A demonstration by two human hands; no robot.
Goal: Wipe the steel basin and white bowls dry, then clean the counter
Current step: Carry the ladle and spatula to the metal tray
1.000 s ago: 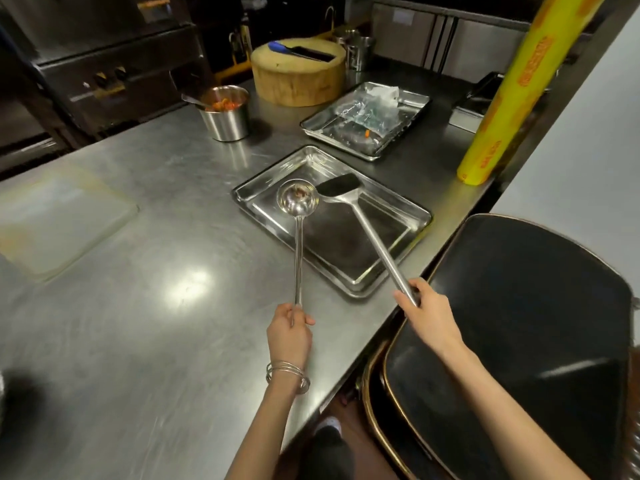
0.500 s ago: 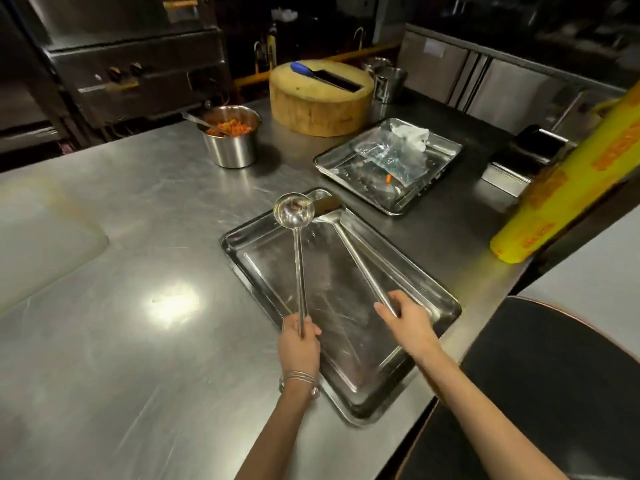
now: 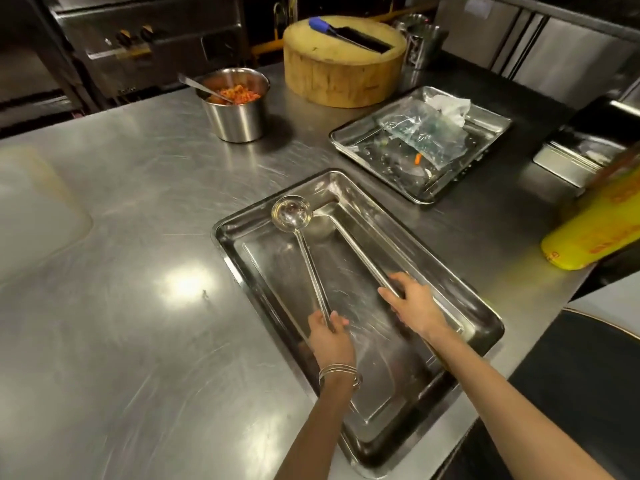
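Two hands, two utensils over one tray.
Near its end, the ladle [image 3: 291, 213] handle is gripped by the left hand [image 3: 329, 338], fingers curled tight; the right hand [image 3: 415, 306] wraps round the spatula [image 3: 360, 251] handle, its blade hidden by the ladle bowl. Both handles reach over the tray [image 3: 381, 358], which sits at the near edge of the steel counter [image 3: 121, 237]. Farther back stand a pot [image 3: 239, 116] of orange food, a wooden block [image 3: 343, 67] and a second tray [image 3: 486, 116].

Dim kitchen, steel oven [image 3: 149, 50], steel cabinets [image 3: 561, 53]
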